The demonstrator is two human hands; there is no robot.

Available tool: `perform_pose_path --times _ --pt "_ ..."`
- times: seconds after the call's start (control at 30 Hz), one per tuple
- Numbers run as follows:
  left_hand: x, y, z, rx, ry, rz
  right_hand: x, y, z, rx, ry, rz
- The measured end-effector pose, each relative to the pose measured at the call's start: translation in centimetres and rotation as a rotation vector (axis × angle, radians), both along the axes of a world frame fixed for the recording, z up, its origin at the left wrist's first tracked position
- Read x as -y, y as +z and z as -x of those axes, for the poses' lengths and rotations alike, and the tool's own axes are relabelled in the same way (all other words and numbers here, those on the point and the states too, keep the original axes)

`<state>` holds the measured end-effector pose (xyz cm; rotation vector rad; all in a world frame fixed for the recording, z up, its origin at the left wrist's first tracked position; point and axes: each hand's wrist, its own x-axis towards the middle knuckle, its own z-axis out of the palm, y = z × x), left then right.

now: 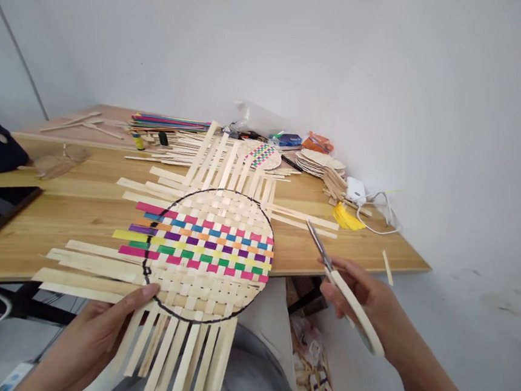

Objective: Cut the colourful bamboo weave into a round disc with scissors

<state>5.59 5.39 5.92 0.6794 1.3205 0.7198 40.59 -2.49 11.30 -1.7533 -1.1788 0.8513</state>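
Wooden table (74, 206), white wall (415, 84), bamboo weaving (202, 255)

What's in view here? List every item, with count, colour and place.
woven bamboo mat: one, pale with coloured strips, in front of table
scissors: one pair, metal blades, cream handles, in right hand
wooden table: one, light wood, ahead
coloured strips: one bundle, multicoloured, far table end
small woven disc: one, multicoloured, on table
stacked bamboo discs: one stack, pale, by wall
tassel: one, yellow, on table
power adapter: one, white, by wall
left hand: one, gripping mat
right hand: one, gripping scissors
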Motion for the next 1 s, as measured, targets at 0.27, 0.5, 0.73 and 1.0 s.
perform_pose_path --times 0.27,0.5,0.73,1.0 --pt "0.1 0.3 -0.5 0.047 0.108 0.027 -9.8 1.9 -6.1 1.024 -0.054 0.081" --pt "0.5 -1.1 0.1 0.06 0.118 0.038 -17.7 -0.6 -7.9 1.032 0.257 -0.015" --pt "0.6 0.2 -2.1 0.036 0.143 0.067 -18.4 -2.6 -2.1 0.983 0.234 -0.267" --pt "1.0 3.5 1.8 -0.363 -0.351 -0.117 -18.3 -6.8 4.7 0.936 0.378 -0.391"
